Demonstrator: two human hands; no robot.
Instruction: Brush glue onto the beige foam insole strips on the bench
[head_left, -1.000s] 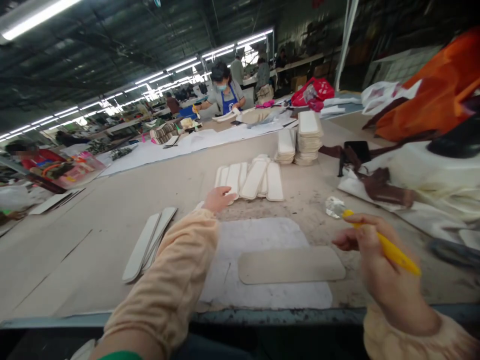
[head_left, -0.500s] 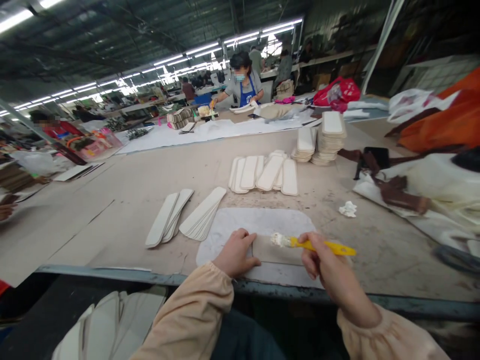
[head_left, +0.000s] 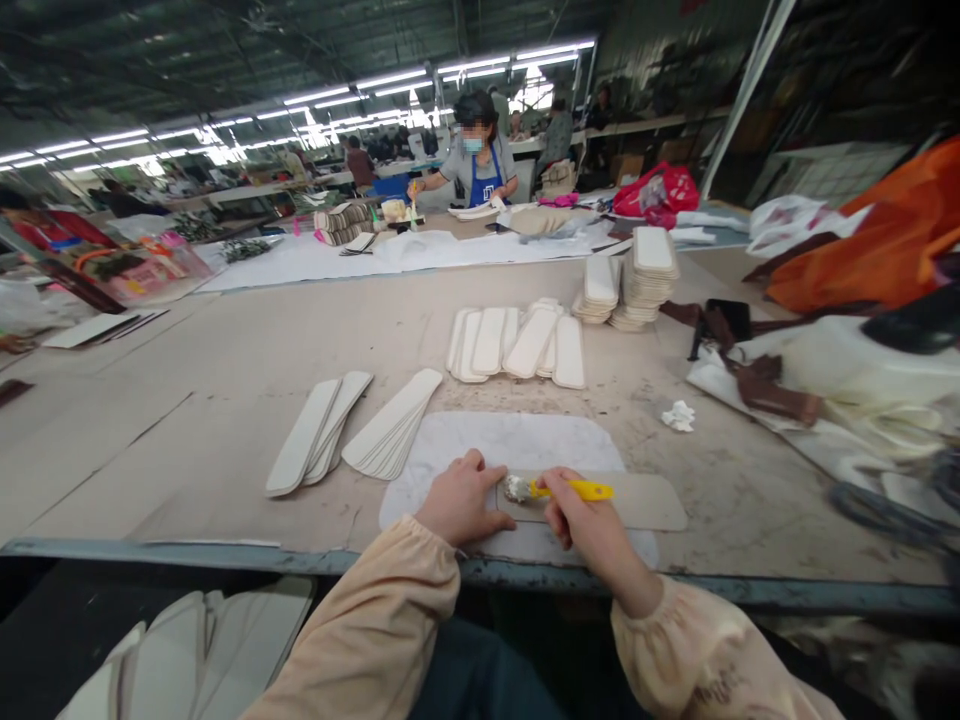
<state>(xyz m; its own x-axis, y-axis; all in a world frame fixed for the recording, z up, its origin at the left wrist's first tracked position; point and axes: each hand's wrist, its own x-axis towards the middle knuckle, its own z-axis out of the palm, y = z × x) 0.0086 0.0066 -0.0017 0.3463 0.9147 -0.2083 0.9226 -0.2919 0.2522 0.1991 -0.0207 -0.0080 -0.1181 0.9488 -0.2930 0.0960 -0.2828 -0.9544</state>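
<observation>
In the head view, a flat beige strip [head_left: 637,500] with a rounded right end lies on a pale mat [head_left: 450,440] at the table's front edge. My left hand [head_left: 461,500] presses on the strip's left end, thumb and index finger spread apart. My right hand [head_left: 581,515] is closed around the yellow handle of a brush [head_left: 592,490]. White paste coats the bristles, which touch the strip near my left fingertips. Left of the mat lie two fanned groups of white strips, the nearer fan [head_left: 394,425] overlapping the mat's edge.
Beyond the mat sits a spread pile of strips [head_left: 517,340], with tall stacks [head_left: 649,280] behind it. A crumpled white lump [head_left: 679,416] and a white jug [head_left: 870,370] are to the right. More strips [head_left: 180,650] rest below the table edge. A co-worker [head_left: 480,165] stands across the table.
My right hand has moved the brush left along the strip, toward my left hand, baring the strip's right end. My left hand stays on the strip. The camera view has shifted slightly.
</observation>
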